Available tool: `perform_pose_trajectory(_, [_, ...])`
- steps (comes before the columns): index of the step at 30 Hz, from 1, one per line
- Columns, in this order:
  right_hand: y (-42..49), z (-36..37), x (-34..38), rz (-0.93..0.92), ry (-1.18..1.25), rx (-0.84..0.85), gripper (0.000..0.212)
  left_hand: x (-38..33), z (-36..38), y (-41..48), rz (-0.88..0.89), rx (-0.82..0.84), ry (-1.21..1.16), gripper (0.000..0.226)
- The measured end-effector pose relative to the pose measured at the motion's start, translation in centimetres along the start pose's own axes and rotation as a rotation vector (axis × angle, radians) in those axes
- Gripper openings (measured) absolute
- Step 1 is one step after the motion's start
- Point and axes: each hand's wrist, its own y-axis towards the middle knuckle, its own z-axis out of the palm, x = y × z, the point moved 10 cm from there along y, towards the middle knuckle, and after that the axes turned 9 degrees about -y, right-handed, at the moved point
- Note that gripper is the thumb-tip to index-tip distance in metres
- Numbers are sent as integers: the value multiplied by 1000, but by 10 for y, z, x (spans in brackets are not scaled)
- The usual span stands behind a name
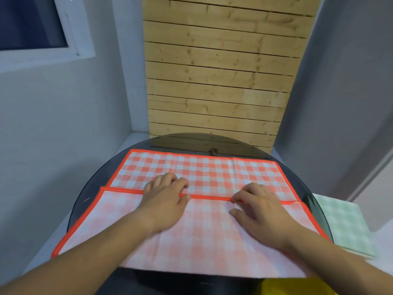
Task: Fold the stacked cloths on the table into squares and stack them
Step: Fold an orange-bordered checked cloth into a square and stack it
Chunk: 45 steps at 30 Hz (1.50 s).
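Note:
An orange-and-white checked cloth (212,171) with an orange border lies across the round dark table (85,199). Its near half is turned over onto itself, showing the paler back side (202,237), and the folded border edge runs across the middle. My left hand (165,196) pinches that border edge left of centre, fingers curled over it. My right hand (259,207) pinches the same edge right of centre. Both forearms rest over the folded half.
A folded green-and-white checked cloth (344,222) lies on a lower white surface to the right of the table. A wooden slatted panel (221,81) stands behind the table between grey walls. Something yellow (297,287) shows below the table's near edge.

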Motion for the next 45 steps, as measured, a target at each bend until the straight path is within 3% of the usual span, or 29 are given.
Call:
perform_pose_trajectory(7, [51,-15,-18,167,272,-88,17,3,2,-12,-34,3,-28,44])
perform_pose_trajectory(12, [124,15,-46,335,387,30,51,6,5,-14,-111,57,-20,57])
perform_pose_trajectory(15, [148,16,-57,349,196,17,67,4,3,-14,-121,45,23,63])
perform_pose_trajectory(21, [166,10,-58,299,153,80,65,8,5,-12,-109,24,51,69])
perform_pose_trajectory(27, [164,-1,-43,258,407,123,32,12,4,-11,-127,-14,14,75])
perform_pose_trajectory(31, [154,-25,-31,204,450,21,19,14,5,-10,-110,-52,-9,75])
perform_pose_trajectory(35, [138,-64,-15,90,356,-105,17,5,-10,-13,-47,-177,-42,66])
perform_pose_trajectory(39, [107,-101,8,-4,211,-164,15,-24,-37,-29,160,-340,18,54])
perform_pose_trajectory(45, [38,-123,48,-152,-59,-191,19,-70,-81,-53,387,-425,135,65])
